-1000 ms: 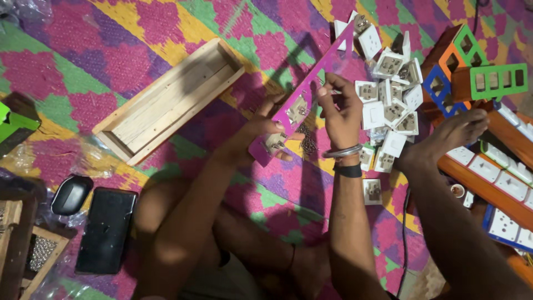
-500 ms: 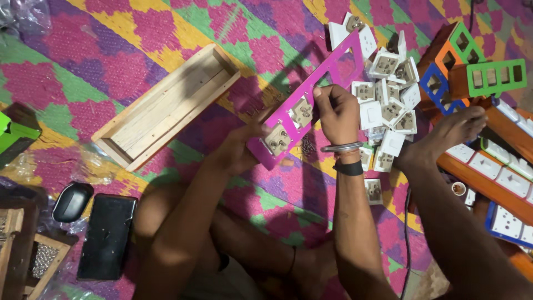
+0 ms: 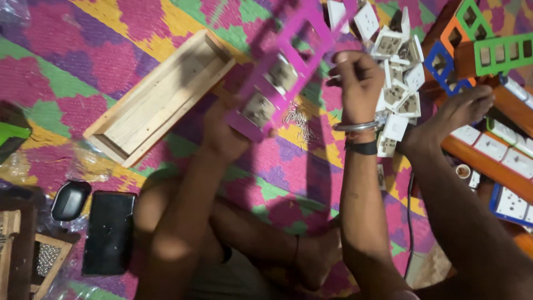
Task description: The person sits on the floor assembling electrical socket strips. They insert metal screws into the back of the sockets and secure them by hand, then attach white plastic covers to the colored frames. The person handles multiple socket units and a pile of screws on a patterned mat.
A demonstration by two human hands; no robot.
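I hold a long pink plastic frame (image 3: 321, 40) tilted over the patterned mat. Two beige switch modules (image 3: 259, 109) sit in its lower openings; the upper openings are bare. My left hand (image 3: 222, 133) grips the frame's lower end from beneath. My right hand (image 3: 361, 78), with a metal bangle and a black band at the wrist, is curled against the frame's right edge higher up. Just beyond it lies a heap of loose white modules (image 3: 397, 83).
A long open wooden box (image 3: 161, 97) lies at the left. Small metal screws (image 3: 297, 114) are scattered under the frame. Green (image 3: 502, 53), orange and blue frames and an orange board with white switches (image 3: 488, 147) are at the right, with a foot (image 3: 461, 108) on them. A black phone (image 3: 108, 230) lies at the lower left.
The pink frame has risen and swung up toward the top of the view. My right hand has slid from gripping its middle to its right edge.
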